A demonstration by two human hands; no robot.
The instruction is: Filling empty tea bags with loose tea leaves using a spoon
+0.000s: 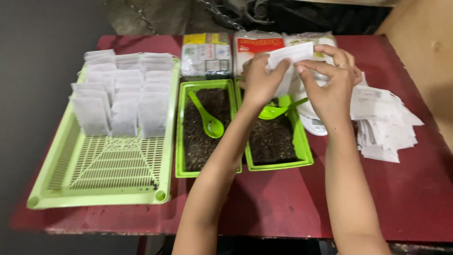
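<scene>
**Now the white sachet sits between both hands, above the right-hand tray**

Plainly, the small white paper sachet [289,57] is held up off the worktop, toward its far edge, over the far end of the right green tray [304,153] of dark loose tea. Its long axis runs roughly left to right, tilted a little upward at the right end. Both hands meet on it — neither is nearer, since each pinches one side. The left hand [259,80] grips the left part with thumb and fingers closed narrow on the paper; the right hand [330,85], a ring on one finger, closes its fingertips on the right part, the other fingers curled over the top.

Just below the hands a green spoon [278,111] lies in the right tray, its handle pointing right. A second green spoon [207,120] rests in the left tea tray [179,141]. Near the right edge lies a loose pile of flat sachets [384,125]; by the left edge a slatted green basket [94,189] carries rows of upright filled sachets [120,92]. Packets [206,54] stand along the far edge.
</scene>
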